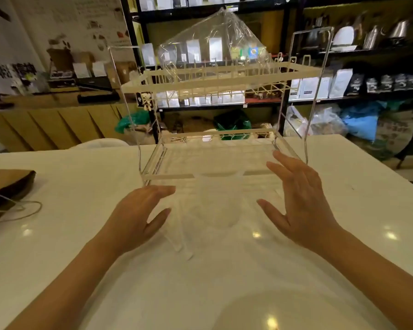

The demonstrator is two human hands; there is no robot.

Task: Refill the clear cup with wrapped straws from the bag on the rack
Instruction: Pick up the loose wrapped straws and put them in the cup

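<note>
Opening stage: left hand (138,210) and right hand (298,201), both open and empty, flank the clear cup (218,198) on the white table (343,186). The straw bag (215,51) rests on the two-tier rack's (219,79) upper shelf; reaching up for it comes next.

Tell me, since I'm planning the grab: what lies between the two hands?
In the head view, the clear cup stands on the white table between the left hand and right hand, both open and apart from it.

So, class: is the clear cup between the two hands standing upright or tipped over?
Upright. The clear cup stands on the white table, its rim uppermost and level. Whether it holds anything, cannot tell: it is blurred.
</note>
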